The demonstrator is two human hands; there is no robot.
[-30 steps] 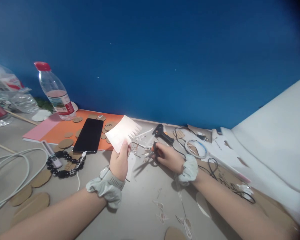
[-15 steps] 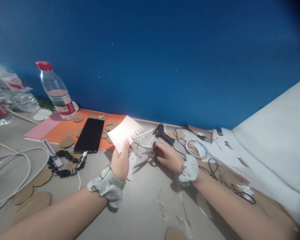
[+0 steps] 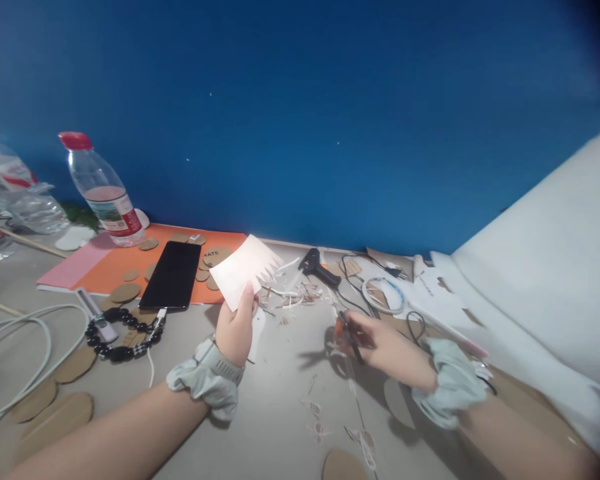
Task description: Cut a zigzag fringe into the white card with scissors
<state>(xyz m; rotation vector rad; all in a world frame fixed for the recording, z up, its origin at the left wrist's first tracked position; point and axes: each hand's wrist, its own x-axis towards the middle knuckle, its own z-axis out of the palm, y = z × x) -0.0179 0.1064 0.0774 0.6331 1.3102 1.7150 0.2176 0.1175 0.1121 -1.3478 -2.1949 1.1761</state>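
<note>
My left hand (image 3: 236, 330) pinches the lower corner of a white piece of paper (image 3: 237, 270), whose right edge is cut into pointed teeth. To the right, my right hand (image 3: 375, 337) is closed around a pair of scissors (image 3: 349, 337) with dark blades and orange on the handles. The scissors are held just above the table, apart from the paper, and my fingers partly hide them. Behind the hands lie small paper and cardboard scraps (image 3: 305, 293) and a black glue gun (image 3: 319, 268).
A phone (image 3: 173, 275) and cardboard discs rest on an orange folder (image 3: 220, 237). Left of them are a red-capped bottle (image 3: 105, 193), a black bead bracelet (image 3: 123, 337) and a white cable (image 3: 45, 327). A ring of clear tube (image 3: 383, 295) lies to the right. Behind rises a blue wall (image 3: 300, 120).
My right hand has moved right and toward me with the scissors, away from the paper and scraps. The left hand keeps hold of the paper, almost unmoved. The view has shifted slightly.
</note>
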